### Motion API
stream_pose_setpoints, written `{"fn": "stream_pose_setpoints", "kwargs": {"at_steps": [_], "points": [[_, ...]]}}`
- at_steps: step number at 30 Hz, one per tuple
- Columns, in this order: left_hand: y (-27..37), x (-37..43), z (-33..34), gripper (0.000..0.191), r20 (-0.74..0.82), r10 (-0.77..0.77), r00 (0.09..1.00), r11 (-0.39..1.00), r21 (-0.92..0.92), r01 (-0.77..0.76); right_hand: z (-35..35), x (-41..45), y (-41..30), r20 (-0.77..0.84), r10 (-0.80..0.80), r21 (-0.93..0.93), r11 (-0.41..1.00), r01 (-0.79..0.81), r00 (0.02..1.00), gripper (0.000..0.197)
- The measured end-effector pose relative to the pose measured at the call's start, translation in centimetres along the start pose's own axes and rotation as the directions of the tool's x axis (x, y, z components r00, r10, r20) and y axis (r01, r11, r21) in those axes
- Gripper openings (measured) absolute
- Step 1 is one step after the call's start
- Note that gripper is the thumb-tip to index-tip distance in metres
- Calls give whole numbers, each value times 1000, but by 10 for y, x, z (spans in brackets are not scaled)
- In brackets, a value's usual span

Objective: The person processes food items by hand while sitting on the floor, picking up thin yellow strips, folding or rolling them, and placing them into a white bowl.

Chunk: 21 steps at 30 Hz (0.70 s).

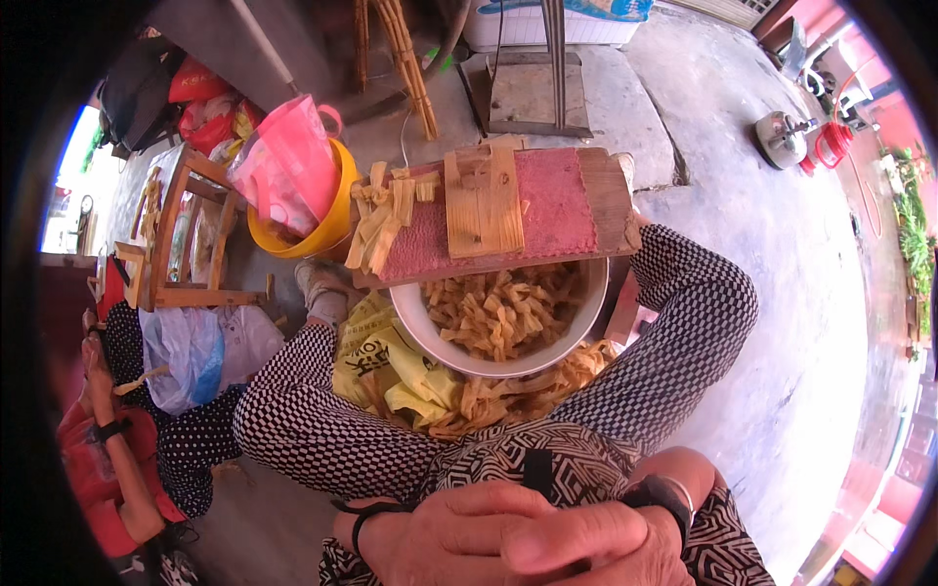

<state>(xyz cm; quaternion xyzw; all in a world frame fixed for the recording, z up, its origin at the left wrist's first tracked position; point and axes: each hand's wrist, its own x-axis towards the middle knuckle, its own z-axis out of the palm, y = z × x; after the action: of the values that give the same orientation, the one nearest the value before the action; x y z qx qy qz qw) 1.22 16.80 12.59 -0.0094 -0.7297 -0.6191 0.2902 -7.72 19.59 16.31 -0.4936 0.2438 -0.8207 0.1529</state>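
Note:
My left hand [454, 527] and my right hand [615, 538] are clasped together at the lower edge, close to my body; their palms are hidden. Beyond my lap, a wooden board [615, 205] with a red textured mat [553, 201] lies across the far side of a white basin [492, 368]. A small wooden block [480, 209] rests on the mat, and flat pale-brown strips [385, 220] are piled at the board's left end. Folded strips [506, 315] fill much of the basin. Longer brown strips [527, 392] and a yellow plastic bag [399, 366] lie between my legs.
A yellow bucket [344, 198] holding a pink bag [300, 165] stands left of the board, near a wooden stool [205, 297]. Another person [117, 454] sits at far left, with plastic bags [183, 359] on their lap. A metal kettle [781, 139] stands at upper right.

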Motion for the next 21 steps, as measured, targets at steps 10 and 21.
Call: {"fn": "stream_pose_setpoints", "kwargs": {"at_steps": [10,21], "points": [[-2,-12,-32,20,289,-77,954,982,-145,123,-3,-6,-11,-75,-9,-10,1000,8,997,21],[-30,0,-42,26,-356,-220,908,821,436,370,-126,-13,39,175,809,-499,564,-658,561,28]]}}
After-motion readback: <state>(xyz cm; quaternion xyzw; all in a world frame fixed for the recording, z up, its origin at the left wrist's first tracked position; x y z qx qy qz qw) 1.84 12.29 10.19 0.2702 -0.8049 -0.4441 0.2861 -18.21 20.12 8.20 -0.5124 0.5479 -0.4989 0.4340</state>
